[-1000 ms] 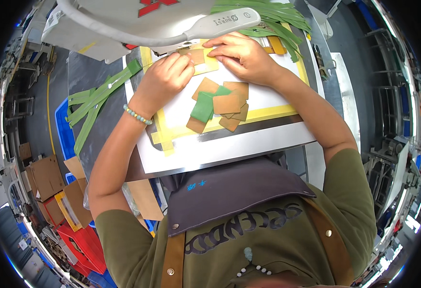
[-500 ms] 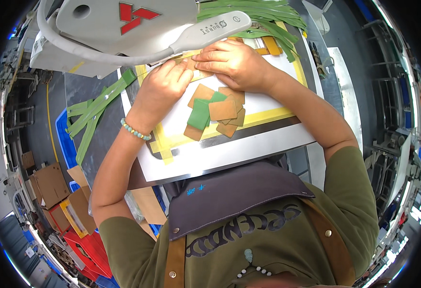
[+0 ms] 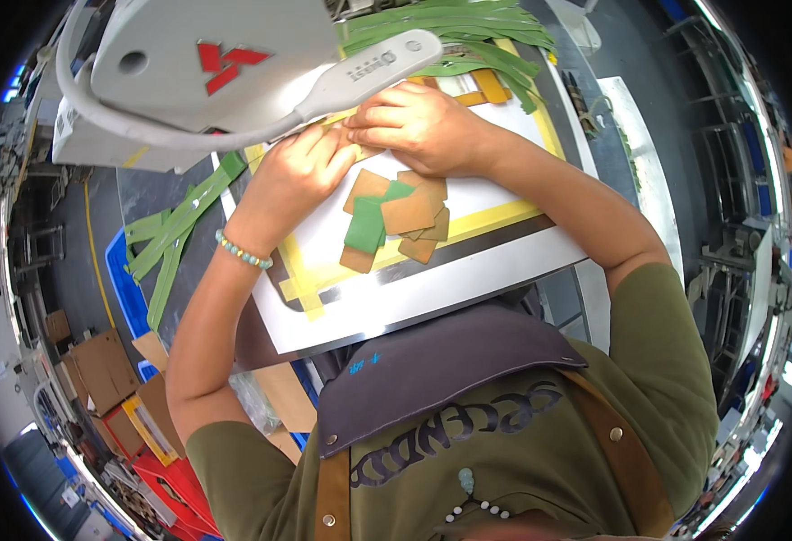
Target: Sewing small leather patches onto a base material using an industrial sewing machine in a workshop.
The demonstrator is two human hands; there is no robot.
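Note:
My left hand (image 3: 301, 167) has curled fingers at the tan piece (image 3: 362, 151) under the white machine head (image 3: 216, 63). My right hand (image 3: 414, 131) meets it there, fingers bent and pressed down on that piece, which they mostly hide. Just below my hands, several overlapping tan squares (image 3: 407, 213) and green squares (image 3: 365, 219) lie on a white board (image 3: 468, 180) edged with yellow tape. A grey handled attachment (image 3: 369, 68) with a cable hangs in front of the machine, partly above the fingertips.
Long green strips lie at the left (image 3: 179, 221) and at the back right (image 3: 450, 32). An orange item (image 3: 491, 86) sits behind my right hand, tools (image 3: 581, 99) beside the board. A blue bin (image 3: 130, 288), cardboard boxes (image 3: 98, 365) and a red crate (image 3: 166, 496) stand left of the table.
My right fingers have moved left, closer to my left fingers, covering more of the tan piece. The whole view has shifted slightly, showing more of the machine head.

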